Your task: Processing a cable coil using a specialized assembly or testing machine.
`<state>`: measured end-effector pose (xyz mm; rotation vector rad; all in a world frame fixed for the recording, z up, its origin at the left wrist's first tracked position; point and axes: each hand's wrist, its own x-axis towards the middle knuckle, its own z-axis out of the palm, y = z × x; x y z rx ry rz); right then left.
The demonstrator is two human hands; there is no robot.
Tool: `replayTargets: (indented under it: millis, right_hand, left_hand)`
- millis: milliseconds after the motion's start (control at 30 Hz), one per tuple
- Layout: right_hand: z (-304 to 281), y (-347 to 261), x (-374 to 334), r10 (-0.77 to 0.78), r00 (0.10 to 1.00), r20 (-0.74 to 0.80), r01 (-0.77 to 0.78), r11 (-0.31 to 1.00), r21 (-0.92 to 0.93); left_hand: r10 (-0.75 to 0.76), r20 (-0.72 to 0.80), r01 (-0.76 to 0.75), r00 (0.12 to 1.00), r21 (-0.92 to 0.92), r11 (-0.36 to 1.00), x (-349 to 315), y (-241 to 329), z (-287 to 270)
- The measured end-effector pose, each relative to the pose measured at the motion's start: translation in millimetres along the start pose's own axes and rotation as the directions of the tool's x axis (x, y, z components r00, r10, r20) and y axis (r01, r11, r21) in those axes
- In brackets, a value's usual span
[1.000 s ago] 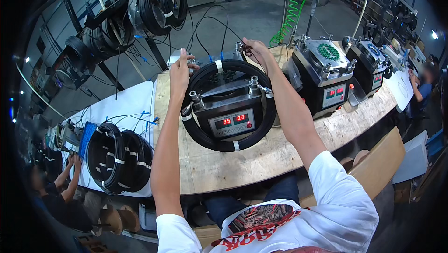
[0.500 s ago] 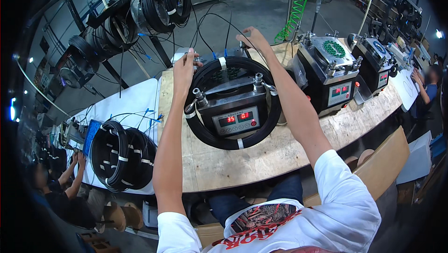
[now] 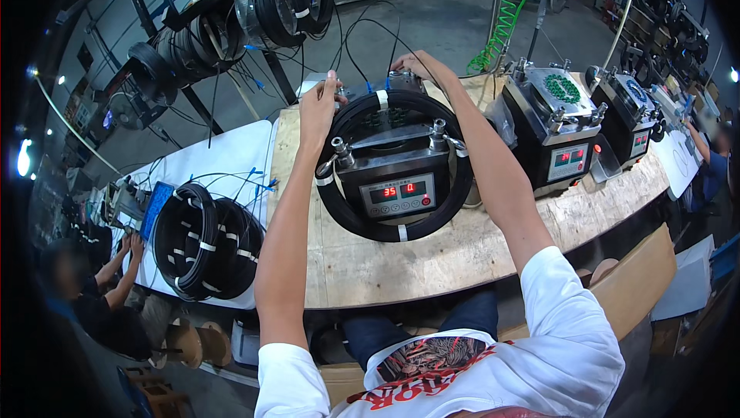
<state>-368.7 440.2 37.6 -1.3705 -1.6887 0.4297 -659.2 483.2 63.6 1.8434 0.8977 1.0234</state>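
Note:
A coil of black cable (image 3: 351, 221), bound with white tape, rests around a boxy metal heating machine (image 3: 455, 179) with a red-lit display panel (image 3: 398, 196). Two metal clamp knobs (image 3: 341, 153) stand at its front corners. My left hand (image 3: 317, 109) reaches past the coil to the machine's far left corner, its fingers bent around a metal knob (image 3: 338, 92). At the far right corner, my right hand (image 3: 418, 67) has its fingers curled down on another knob (image 3: 398, 79), mostly covered. Blue-tipped cable ends (image 3: 368, 88) rise from the coil's far side between my hands.
Two similar machines (image 3: 551, 121) stand to the right on the wooden bench (image 3: 347, 275). More taped cable coils (image 3: 204, 244) lie on the white table at left. Cable reels (image 3: 270, 9) hang at upper left. A green spiral hose (image 3: 505, 21) hangs behind. Co-workers (image 3: 108, 294) sit at both sides.
My right hand has come down from a raised pinch to the far right knob. My left hand stays at the far left knob. The whole view has shifted slightly.

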Motion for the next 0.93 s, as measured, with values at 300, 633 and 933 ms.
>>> replayTargets:
  millis: [300,633,933]
  right_hand:
    - [-3.3,-42.1,-65.2,0.212,0.932,-0.295,-0.124,0.949,0.29]
    - [47.2,-104.6,-124.2,0.023,0.818,-0.575,-0.211,0.942,-0.262]
    - [50.2,-116.5,-124.2,0.056,0.831,-0.554,-0.249,0.927,-0.28]
  left_hand:
    - [-0.03,-0.093,0.016,0.995,-0.147,0.989,-3.3,-3.3,1.9]
    - [-0.149,-0.172,0.076,0.974,-0.374,0.924,18.1,-33.6,4.5]
    - [-0.505,0.316,0.594,0.803,-0.491,0.638,96.1,-79.0,-25.7]
